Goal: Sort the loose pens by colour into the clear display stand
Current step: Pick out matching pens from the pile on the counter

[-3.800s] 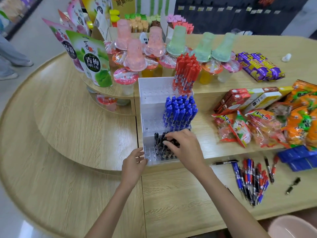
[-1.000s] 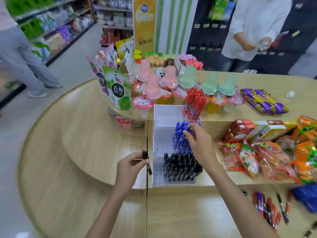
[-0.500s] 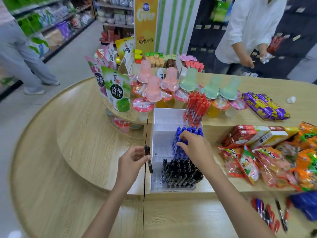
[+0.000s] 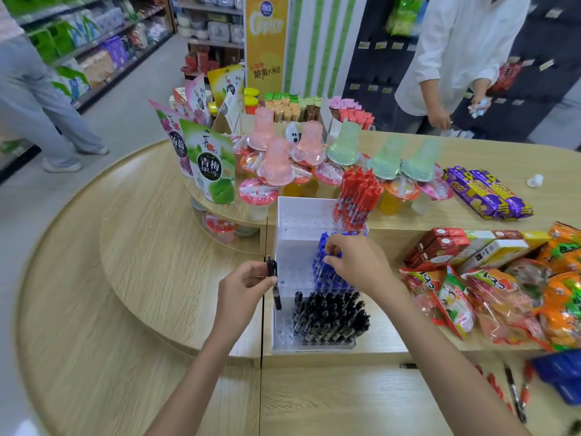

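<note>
The clear tiered display stand [image 4: 290, 228] sits mid-table. Red pens [image 4: 356, 193] fill its top tier, blue pens [image 4: 323, 272] the middle tier and black pens [image 4: 330, 319] the front tier. My left hand [image 4: 242, 286] grips a black pen [image 4: 274, 283] upright just left of the stand's wall. My right hand [image 4: 353, 261] is over the middle tier, its fingertips pinching the top of a blue pen. Loose red and black pens [image 4: 512, 391] lie on the lower shelf at the bottom right.
Snack bags [image 4: 515, 294] and boxes [image 4: 465, 247] crowd the table right of the stand. Jelly cups and drink pouches [image 4: 213, 165] stand behind it. A person in a white shirt [image 4: 456, 58] stands beyond the table; another person [image 4: 28, 89] walks at the far left.
My right hand left the black tier and now works among the blue pens. My left hand picked up a black pen and holds it beside the stand. The camera tilted upward.
</note>
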